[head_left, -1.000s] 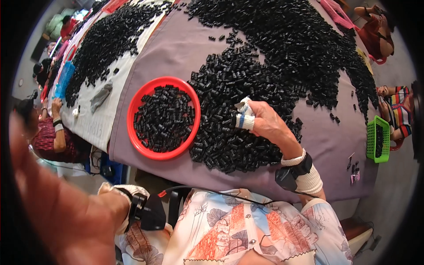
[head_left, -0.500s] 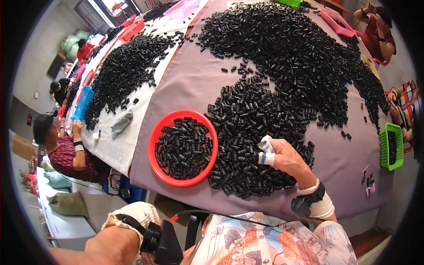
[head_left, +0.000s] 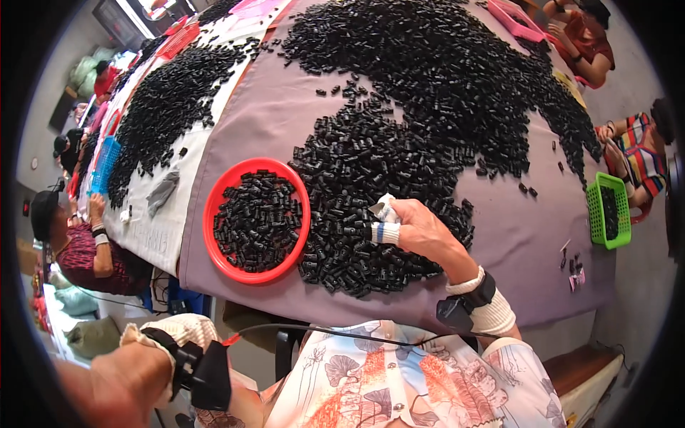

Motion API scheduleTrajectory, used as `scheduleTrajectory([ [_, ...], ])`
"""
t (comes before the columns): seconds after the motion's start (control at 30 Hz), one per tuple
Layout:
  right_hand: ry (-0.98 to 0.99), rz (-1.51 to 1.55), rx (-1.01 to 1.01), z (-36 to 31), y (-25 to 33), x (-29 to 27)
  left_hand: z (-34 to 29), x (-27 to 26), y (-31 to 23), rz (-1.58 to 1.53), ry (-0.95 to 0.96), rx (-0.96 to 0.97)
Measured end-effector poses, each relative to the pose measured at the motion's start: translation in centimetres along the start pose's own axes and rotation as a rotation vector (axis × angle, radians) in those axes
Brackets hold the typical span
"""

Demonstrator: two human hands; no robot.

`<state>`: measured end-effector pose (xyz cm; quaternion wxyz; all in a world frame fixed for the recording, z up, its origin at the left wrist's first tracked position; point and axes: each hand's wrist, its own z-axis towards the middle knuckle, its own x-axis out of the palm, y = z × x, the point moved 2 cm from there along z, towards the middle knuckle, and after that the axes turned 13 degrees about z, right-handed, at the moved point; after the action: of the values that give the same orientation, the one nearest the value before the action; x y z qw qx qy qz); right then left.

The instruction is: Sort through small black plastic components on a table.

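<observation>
Black pieces [head_left: 335,221]: heaped on the table [head_left: 514,228] under your right hand [head_left: 428,232].
Right fingers [head_left: 387,232]: curled; can't tell if gripping.
Red tray [head_left: 257,277]: beside the heap, pieces inside.
Left hand [head_left: 118,378]: lower than a second ago, fingers unclear; only your right's at the heap.

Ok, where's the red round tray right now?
In the head view, the red tray sits left of centre on the mauve tablecloth, just left of the black pile under the right hand.
</observation>
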<state>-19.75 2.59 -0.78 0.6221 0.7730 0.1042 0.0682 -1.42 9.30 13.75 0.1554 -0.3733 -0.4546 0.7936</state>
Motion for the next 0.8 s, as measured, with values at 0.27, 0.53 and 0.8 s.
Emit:
scheduleTrajectory([
  [0.27, -0.048, -0.09, -0.109, -0.2, -1.1, -0.5, -0.4, 0.4, 0.0, -0.184, -0.067, 0.155],
  [0.53, -0.011, 0.042, -0.109, -0.2, -1.8, 0.3, -1.1, -0.4, 0.5, -0.199, -0.219, 0.274],
  [0.8, 0.006, -0.001, -0.119, -0.9, -1.0, 1.3, -0.7, -1.1, 0.4, -0.097, -0.368, 0.45],
])
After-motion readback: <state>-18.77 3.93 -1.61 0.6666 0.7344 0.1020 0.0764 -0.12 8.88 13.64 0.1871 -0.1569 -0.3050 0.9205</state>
